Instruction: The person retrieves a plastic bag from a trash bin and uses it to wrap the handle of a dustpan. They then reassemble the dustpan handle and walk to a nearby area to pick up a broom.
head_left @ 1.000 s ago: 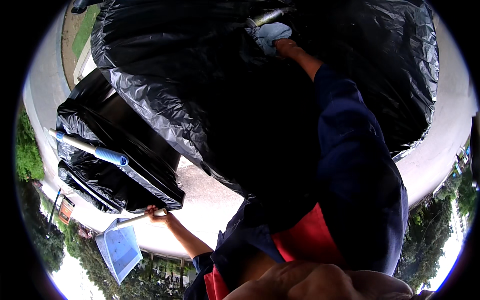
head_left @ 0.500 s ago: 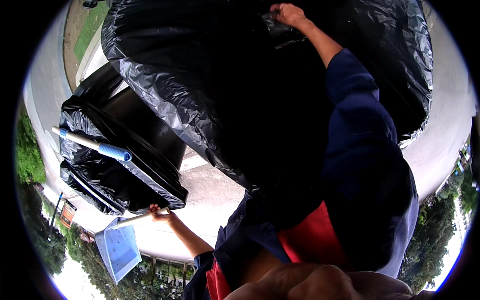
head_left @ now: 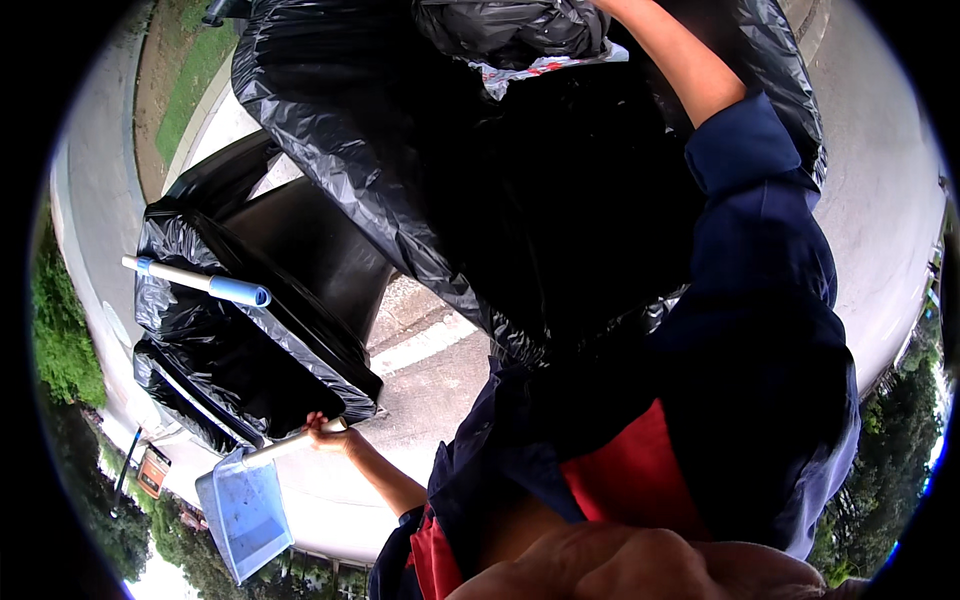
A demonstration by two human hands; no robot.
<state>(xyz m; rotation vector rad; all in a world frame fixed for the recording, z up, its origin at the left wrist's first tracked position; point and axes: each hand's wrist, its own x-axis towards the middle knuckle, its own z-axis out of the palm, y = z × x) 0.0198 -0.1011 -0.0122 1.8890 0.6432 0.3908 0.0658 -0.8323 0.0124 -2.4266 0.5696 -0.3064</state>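
My left hand (head_left: 328, 433) is closed round the pale handle of a blue dustpan (head_left: 250, 515), whose pan hangs to the left. At the upper edge, my right hand (head_left: 606, 5) is mostly cut off by the picture's rim, beside a full, knotted-looking black garbage bag (head_left: 510, 32). It seems to grip that bag, though the fingers are hidden. White plastic with red marks (head_left: 550, 68) shows under the bag. Below them gapes a large bin lined with black plastic (head_left: 350, 170), its inside too dark to make out.
A second black-lined bin (head_left: 200, 320) stands at the left, smaller in view. Across its top lies a pole with a blue grip (head_left: 200, 280). Pavement (head_left: 420, 345) with a pale stripe runs between the bins. Grass (head_left: 195, 95) and a curb lie at the far left.
My right hand has moved up toward the picture's upper edge, and the full garbage bag with white plastic has come into sight beside it. My left hand still holds the dustpan.
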